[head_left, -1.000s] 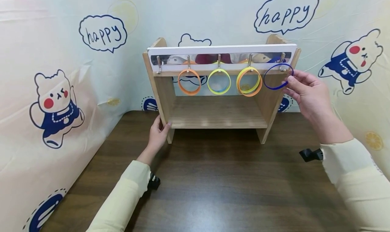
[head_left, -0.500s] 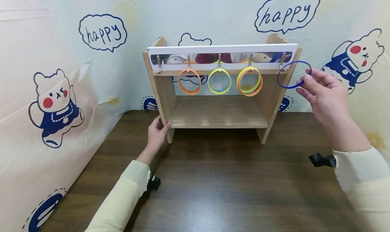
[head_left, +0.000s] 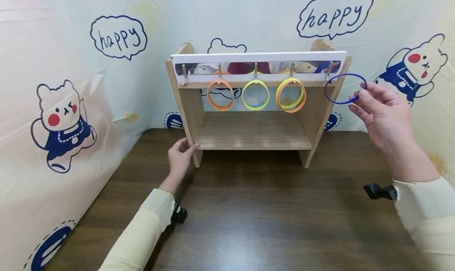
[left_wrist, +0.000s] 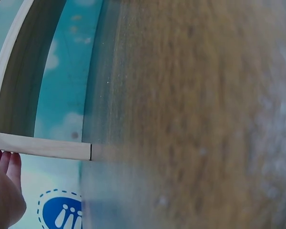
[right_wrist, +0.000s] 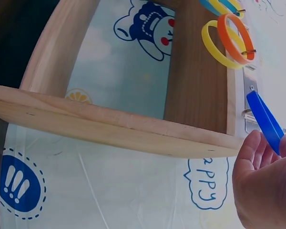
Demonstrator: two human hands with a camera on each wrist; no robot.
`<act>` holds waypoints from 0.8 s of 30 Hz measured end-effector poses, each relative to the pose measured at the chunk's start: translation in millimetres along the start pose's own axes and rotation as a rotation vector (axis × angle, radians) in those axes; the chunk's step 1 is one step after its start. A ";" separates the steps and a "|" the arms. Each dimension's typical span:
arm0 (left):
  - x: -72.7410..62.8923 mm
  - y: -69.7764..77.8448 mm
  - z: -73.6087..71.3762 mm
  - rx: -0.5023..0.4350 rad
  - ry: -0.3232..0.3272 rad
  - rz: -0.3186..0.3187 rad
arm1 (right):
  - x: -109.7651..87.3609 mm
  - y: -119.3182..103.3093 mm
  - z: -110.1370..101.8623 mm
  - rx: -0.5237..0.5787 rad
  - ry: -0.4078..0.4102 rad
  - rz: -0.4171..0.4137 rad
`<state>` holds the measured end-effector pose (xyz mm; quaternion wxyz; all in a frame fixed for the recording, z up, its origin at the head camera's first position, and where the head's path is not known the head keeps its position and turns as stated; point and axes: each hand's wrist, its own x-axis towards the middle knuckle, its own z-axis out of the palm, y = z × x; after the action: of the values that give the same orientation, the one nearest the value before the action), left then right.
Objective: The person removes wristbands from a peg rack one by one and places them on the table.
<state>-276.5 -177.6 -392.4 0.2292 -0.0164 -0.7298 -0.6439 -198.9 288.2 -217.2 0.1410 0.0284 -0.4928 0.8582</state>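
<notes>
My right hand pinches a thin blue ring by its right edge, raised beside the wooden rack. In the head view the ring overlaps the rightmost metal hook and the rack's right side panel. From the right wrist, the blue ring appears nearly edge-on, in front of that hook. My left hand grips the lower left side panel, thumb at its front edge. Fingers press the panel's outer face in the left wrist view; the thumb is hidden there.
An orange ring, a yellow ring and an orange-yellow pair hang from the middle hooks. The leftmost hook bears no ring. The rack stands on a dark wooden table, before a printed cloth.
My right hand has moved right with the blue ring, from in front of the rightmost hook to mostly beyond the right side panel. The left hand stays on the left panel.
</notes>
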 end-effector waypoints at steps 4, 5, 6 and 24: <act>-0.4 -1.2 -0.4 -0.003 0.009 0.007 | 3.1 -1.3 5.9 -0.007 -0.004 -0.012; -0.5 -1.7 -0.4 -0.001 0.013 0.010 | 3.2 -1.7 6.7 -0.008 -0.005 -0.016; -0.3 -2.2 -0.4 -0.004 0.016 0.014 | 3.1 -2.1 7.7 -0.001 -0.007 -0.017; 9.3 -22.1 -0.9 -0.037 0.014 0.037 | -30.5 10.2 -10.8 0.062 -0.188 -0.004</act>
<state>-291.6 -184.7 -409.6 0.2458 -0.0296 -0.7156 -0.6531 -171.4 286.0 -237.0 0.0948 0.1143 -0.4769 0.8663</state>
